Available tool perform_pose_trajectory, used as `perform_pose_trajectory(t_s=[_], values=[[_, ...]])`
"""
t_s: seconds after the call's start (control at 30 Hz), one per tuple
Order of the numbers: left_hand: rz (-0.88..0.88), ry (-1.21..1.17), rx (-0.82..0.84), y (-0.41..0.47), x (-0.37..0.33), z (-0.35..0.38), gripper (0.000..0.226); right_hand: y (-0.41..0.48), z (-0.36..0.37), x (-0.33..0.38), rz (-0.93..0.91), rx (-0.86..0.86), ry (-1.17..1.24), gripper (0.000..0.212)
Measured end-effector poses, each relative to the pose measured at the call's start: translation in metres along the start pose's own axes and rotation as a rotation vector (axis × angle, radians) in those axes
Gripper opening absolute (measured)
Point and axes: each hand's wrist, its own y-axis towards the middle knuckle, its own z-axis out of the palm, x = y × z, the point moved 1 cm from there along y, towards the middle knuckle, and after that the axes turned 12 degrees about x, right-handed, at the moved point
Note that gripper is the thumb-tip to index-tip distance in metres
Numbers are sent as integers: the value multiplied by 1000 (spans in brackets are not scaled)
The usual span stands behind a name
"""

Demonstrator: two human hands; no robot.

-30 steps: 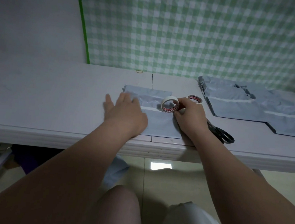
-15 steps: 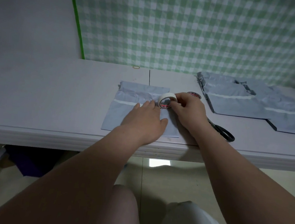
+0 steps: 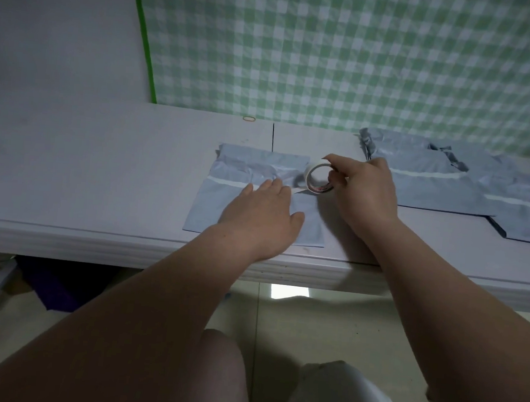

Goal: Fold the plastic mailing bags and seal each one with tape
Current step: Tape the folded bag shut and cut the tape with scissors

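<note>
A grey plastic mailing bag [image 3: 223,194] lies folded on the white table [image 3: 101,172], its crumpled flap turned down over a white strip. My left hand [image 3: 264,216] rests flat on the bag with fingers spread, fingertips on the fold line. My right hand [image 3: 364,192] holds a white tape roll [image 3: 317,181] upright at the bag's right edge. A short length of tape runs from the roll to under my left fingertips.
Several more grey mailing bags [image 3: 433,185] lie stacked at the right of the table. A yellow rubber band [image 3: 249,118] lies at the table's back edge, below the green checked cloth [image 3: 364,56]. The table's front edge [image 3: 127,244] is near my wrists.
My left hand slid from the bag's left part to its middle, next to the roll. My right hand drew the roll rightward off the bag, pulling tape out. The scissors are now hidden.
</note>
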Motion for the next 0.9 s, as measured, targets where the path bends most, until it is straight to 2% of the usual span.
perform_pose_trajectory(t_s=[0.2,0.6,0.9], values=[[4,1,19,-2,1,-2,58,-1,-8,-6,-37,-7,-137,34],[-12,21,88,-1,-2,-4,53,1,-18,-7,-91,29,-489,27],[-52,32,152,1,-9,-10,52,4,-23,1,-113,84,-567,32]])
